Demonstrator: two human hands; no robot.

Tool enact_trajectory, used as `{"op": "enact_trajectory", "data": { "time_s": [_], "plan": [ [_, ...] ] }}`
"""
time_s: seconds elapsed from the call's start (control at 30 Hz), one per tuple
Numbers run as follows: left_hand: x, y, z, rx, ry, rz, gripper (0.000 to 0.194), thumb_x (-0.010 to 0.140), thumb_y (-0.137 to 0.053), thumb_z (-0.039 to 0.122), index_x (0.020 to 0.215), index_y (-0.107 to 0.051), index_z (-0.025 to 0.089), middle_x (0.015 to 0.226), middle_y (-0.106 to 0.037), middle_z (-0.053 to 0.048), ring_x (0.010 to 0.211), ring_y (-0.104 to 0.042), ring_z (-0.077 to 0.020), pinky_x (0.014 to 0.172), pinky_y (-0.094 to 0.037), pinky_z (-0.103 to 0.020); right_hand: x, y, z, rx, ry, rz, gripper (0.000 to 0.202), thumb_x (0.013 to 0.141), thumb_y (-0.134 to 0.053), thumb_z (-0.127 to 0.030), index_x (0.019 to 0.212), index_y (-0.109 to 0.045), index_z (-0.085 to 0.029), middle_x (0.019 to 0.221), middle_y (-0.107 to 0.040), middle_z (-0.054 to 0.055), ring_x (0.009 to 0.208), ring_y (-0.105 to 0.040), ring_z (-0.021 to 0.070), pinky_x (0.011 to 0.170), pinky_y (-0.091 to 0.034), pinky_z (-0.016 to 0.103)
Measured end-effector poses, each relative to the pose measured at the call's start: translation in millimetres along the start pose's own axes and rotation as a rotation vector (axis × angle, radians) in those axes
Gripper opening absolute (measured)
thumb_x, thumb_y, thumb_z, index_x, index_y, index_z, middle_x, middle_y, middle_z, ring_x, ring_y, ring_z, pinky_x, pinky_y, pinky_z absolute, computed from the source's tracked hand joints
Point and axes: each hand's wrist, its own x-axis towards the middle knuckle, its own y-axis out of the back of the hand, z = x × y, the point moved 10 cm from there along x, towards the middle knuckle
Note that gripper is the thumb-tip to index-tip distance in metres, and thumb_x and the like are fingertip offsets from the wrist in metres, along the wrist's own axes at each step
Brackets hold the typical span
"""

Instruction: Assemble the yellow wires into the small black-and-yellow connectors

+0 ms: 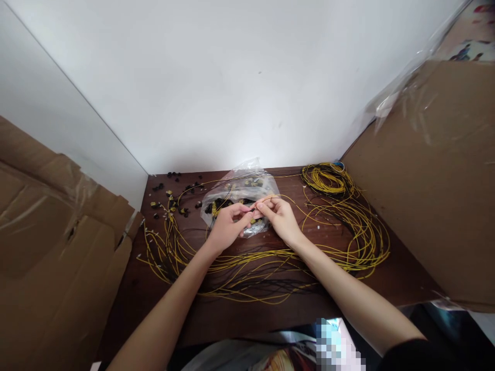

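Over a clear plastic bag point(211, 198), my two hands meet at the fingertips. My right hand point(284, 220) is closed in a pinch on a thin yellow wire point(291, 200), which arcs away to the right. My left hand point(228, 226) is pinched too, its fingertips against a tiny dark piece at the wire's end; the fingers mostly cover that piece. Small black and yellow parts lie in the bag. Below my wrists, a long loose bundle of yellow and black wires point(251, 258) crosses the brown tabletop.
A tighter wire coil point(328, 179) lies at the back right. Small black and yellow parts point(172, 203) are scattered at the back left. Cardboard panels stand on the left point(50, 242) and right point(429, 180), with a white wall point(232, 87) behind.
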Motion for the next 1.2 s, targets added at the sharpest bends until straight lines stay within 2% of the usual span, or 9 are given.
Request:
{"op": "enact_trajectory", "data": {
  "time_s": [0.2, 0.3, 0.47, 0.57, 0.73, 1.2],
  "plan": [
    [0.7, -5.2, -2.7, -0.052, -0.019, -0.051, 0.026, 0.075, -0.063, 0.038, 0.084, -0.056, 0.015, 0.052, -0.053, 0.005, 0.038, -0.036, -0.004, 0.039, -0.026, -0.016, 0.8, 4.7, -4.5, 0.087, 0.007, 0.057, 0.038, 0.065, -0.072, -0.049, 0.079, -0.056, -0.017, 0.066, -0.068, 0.001, 0.056, -0.064, 0.0133, 0.059, -0.056, 0.028],
    [1.4, -6.8, -5.9, -0.034, -0.042, -0.077, 0.024, 0.078, -0.06, 0.038, 0.086, -0.056, 0.015, 0.049, -0.049, 0.006, 0.04, -0.036, -0.0043, 0.042, -0.026, -0.016, -0.1, 8.2, -6.0, 0.064, 0.043, 0.097, 0.035, 0.068, -0.07, -0.047, 0.08, -0.056, -0.017, 0.065, -0.067, 0.0, 0.057, -0.064, 0.0123, 0.06, -0.055, 0.026],
    [2.0, -3.4, -6.2, -0.013, -0.064, -0.047, 0.025, 0.078, -0.06, 0.038, 0.085, -0.056, 0.015, 0.048, -0.046, 0.007, 0.042, -0.036, -0.0047, 0.044, -0.027, -0.017, -1.2, 4.4, -5.3, 0.004, 0.064, 0.056, 0.03, 0.069, -0.07, -0.043, 0.082, -0.064, -0.017, 0.074, -0.067, 0.002, 0.063, -0.063, 0.0131, 0.064, -0.054, 0.028],
    [2.0, -2.6, -6.5, -0.011, -0.053, -0.025, 0.025, 0.078, -0.06, 0.038, 0.086, -0.056, 0.015, 0.049, -0.048, 0.007, 0.041, -0.036, -0.0044, 0.043, -0.026, -0.017, -1.8, 2.8, -6.2, -0.031, 0.079, 0.038, 0.025, 0.068, -0.072, -0.04, 0.077, -0.066, -0.017, 0.081, -0.067, 0.003, 0.064, -0.062, 0.0119, 0.064, -0.053, 0.027],
    [1.7, -3.7, -8.2, -0.059, -0.023, -0.006, 0.028, 0.075, -0.063, 0.039, 0.086, -0.056, 0.015, 0.056, -0.055, 0.004, 0.036, -0.034, -0.0031, 0.038, -0.025, -0.018, -1.7, 4.0, -6.7, -0.03, 0.07, 0.054, 0.025, 0.065, -0.073, -0.04, 0.073, -0.066, -0.017, 0.077, -0.066, 0.002, 0.061, -0.06, 0.0115, 0.062, -0.052, 0.027],
    [0.7, -5.5, -7.3, -0.197, 0.02, -0.036, 0.024, 0.071, -0.059, 0.022, 0.092, -0.059, 0.012, 0.064, -0.063, 0.001, 0.038, -0.043, -0.0043, 0.04, -0.039, -0.019, -1.0, 7.2, -5.8, 0.024, 0.009, 0.088, 0.029, 0.06, -0.077, -0.041, 0.07, -0.065, -0.016, 0.074, -0.067, 0.002, 0.06, -0.061, 0.0112, 0.063, -0.053, 0.026]
  ]
}}
